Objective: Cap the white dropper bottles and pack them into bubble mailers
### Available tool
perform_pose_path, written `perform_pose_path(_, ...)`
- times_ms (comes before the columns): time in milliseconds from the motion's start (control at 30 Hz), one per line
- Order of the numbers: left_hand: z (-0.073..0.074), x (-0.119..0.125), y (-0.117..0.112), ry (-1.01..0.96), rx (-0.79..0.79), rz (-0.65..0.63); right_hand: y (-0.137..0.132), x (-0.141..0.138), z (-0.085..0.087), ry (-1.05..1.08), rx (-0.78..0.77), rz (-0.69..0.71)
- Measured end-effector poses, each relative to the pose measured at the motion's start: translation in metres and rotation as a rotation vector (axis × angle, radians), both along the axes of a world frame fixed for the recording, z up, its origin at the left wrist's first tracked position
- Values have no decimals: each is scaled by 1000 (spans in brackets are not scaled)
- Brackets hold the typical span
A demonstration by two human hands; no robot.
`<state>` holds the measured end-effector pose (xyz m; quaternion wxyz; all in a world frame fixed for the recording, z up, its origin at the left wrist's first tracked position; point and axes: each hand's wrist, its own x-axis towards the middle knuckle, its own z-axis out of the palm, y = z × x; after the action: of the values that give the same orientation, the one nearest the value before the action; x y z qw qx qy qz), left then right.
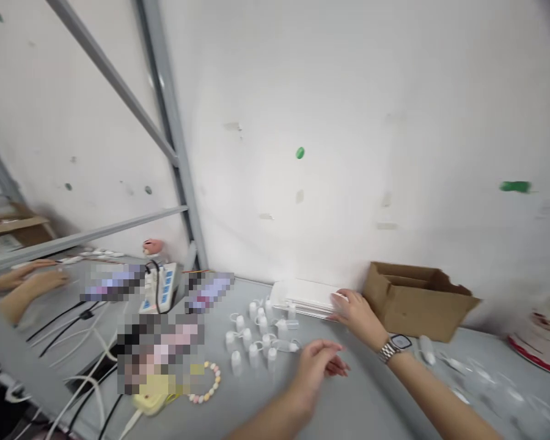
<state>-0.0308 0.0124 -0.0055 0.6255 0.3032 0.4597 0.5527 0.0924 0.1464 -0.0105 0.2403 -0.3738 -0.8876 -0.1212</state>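
Observation:
My right hand (pixel 355 310), with a watch (pixel 391 348) on its wrist, grips the right end of a small stack of flat white cartons (pixel 308 296) lying against the wall. My left hand (pixel 318 365) hovers over the grey table, its fingers loosely bent and apart, with nothing visible in it. Left of it stand several small white bottle-like pieces (pixel 253 349), some with thin loops attached. Their exact kind I cannot make out.
An opened brown cardboard box (pixel 421 305) stands right of the stack. Clear plastic pieces (pixel 486 379) lie at the right, near a red-and-white container (pixel 545 336). A beaded bracelet (pixel 216 379), power strip (pixel 164 290) and cables are left. Another person's hands (pixel 36 281) work beyond the metal frame (pixel 165 110).

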Motion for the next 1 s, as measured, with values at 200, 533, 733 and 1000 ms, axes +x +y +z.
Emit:
perform_pose_path(200, 4, 3, -3, -53, -2, -4, 22, 1, 0, -45, -34, 55)
perform_pose_path(533, -4, 6, -2, -91, -3, -44, 28, 7, 3, -3, -97, 90)
perform_pose_path(733, -3, 5, -1, -83, -7, -39, 26, 8, 2, -40, -12, 97)
perform_pose_path(1000, -3, 6, -1, -111, -20, -28, 30, 10, -1, -95, 123, 91)
